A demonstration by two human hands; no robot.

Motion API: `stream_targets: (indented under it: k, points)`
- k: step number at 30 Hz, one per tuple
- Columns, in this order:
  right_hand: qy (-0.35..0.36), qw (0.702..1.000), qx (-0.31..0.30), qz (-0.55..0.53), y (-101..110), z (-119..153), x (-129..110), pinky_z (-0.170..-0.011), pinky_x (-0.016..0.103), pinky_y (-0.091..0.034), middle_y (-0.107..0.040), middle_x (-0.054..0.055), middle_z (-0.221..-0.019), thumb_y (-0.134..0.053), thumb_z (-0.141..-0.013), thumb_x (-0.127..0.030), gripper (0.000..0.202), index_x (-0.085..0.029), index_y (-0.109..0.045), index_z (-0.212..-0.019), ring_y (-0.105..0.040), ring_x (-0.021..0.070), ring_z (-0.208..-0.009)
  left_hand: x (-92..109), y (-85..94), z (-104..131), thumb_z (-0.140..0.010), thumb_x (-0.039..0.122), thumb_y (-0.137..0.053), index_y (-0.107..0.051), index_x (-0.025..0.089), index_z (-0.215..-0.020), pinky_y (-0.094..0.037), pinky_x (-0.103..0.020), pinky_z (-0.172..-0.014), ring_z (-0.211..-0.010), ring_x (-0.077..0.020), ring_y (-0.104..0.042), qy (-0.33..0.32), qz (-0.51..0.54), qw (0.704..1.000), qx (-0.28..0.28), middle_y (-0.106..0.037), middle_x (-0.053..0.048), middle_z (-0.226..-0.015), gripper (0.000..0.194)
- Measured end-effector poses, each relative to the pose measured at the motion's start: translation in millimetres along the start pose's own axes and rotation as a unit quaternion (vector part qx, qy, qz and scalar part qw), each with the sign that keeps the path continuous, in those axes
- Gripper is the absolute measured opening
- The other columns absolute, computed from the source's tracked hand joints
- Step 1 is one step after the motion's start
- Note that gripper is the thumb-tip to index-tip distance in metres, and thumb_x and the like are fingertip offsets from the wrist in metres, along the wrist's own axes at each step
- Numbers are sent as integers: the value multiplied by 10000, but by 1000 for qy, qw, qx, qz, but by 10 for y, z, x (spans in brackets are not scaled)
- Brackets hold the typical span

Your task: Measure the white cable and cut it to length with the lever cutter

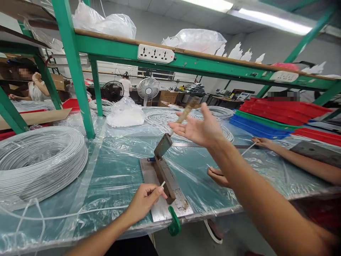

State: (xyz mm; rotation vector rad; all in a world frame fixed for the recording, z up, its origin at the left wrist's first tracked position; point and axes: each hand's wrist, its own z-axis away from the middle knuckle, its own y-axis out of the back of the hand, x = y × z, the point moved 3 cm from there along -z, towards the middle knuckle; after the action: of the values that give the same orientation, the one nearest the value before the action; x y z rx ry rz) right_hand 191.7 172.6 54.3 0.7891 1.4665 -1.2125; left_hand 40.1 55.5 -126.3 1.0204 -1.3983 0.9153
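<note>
My left hand (pixel 146 200) pinches the end of a white cable (pixel 163 184), whose length trails off to the left along the front of the table. The cable tip pokes up beside a steel bench lever tool (pixel 167 183) on a metal base plate (pixel 183 208). The tool's hinged arm (pixel 163 145) is raised, with a brownish handle (pixel 188 110) slanting upward. My right hand (pixel 199 128) is beside that handle, palm up and fingers spread. Whether its fingers touch the handle, I cannot tell.
A big coil of white cable (pixel 77 156) lies at left. A green clamp (pixel 174 222) sits at the table's front edge. At right, a co-worker's hands (pixel 220 176) hold a cable piece. Stacked trays (pixel 279 110), more coils (pixel 157 119) and a green shelf post (pixel 77 81) stand behind.
</note>
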Motion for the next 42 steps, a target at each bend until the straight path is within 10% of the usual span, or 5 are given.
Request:
stream_targets:
  k: [16, 22, 30, 37, 42]
  points:
    - [49, 992, 66, 99, -187, -1652, 516, -687, 326, -503, -663, 127, -957, -382, -927, -474, 582, -122, -269, -1376, -649, 174, -700, 112, 228, 151, -775, 684, -415, -620, 113, -715, -221, -230, -493, -460, -92, -307, 6, 10, 996, 87, -358, 46, -459, 610]
    - [157, 979, 24, 129, -389, -907, 726, -568, 177, -445, -623, -38, -675, -465, -870, -250, 434, -201, -381, -1293, -562, 72, -519, 514, 468, 186, -757, 663, -490, -588, 135, -704, -199, -212, -472, -457, -79, -262, -40, 109, 970, 213, -343, 58, -454, 540]
    - [-14, 900, -401, 167, -789, 794, 1719, -463, 174, -428, -575, -7, -711, -630, -758, -405, 385, -158, -553, -1044, -522, 64, -465, 946, 287, 160, -775, 586, -552, -541, 170, -682, -246, -174, -459, -448, -65, -236, -117, 263, 917, 275, -289, 77, -451, 427]
    - [14, 977, -205, 59, -565, 1057, 1679, -416, 178, -388, -549, 15, -506, -426, -831, -629, 539, -127, -541, -673, -499, 81, -386, 1121, 123, 171, -857, 461, -493, -654, 214, -939, -412, -211, -752, -823, -144, -551, -74, -4, 995, 66, -629, -25, -857, 306]
    - [66, 997, -36, 13, 24, 1169, 1360, -358, 155, -263, -425, -51, -352, -481, -846, -562, 480, -165, -452, -579, -337, 46, -292, 908, 311, 452, -871, 456, -446, -686, 243, -955, -404, -247, -771, -879, -196, -583, -5, -284, 956, -81, -673, -29, -951, 331]
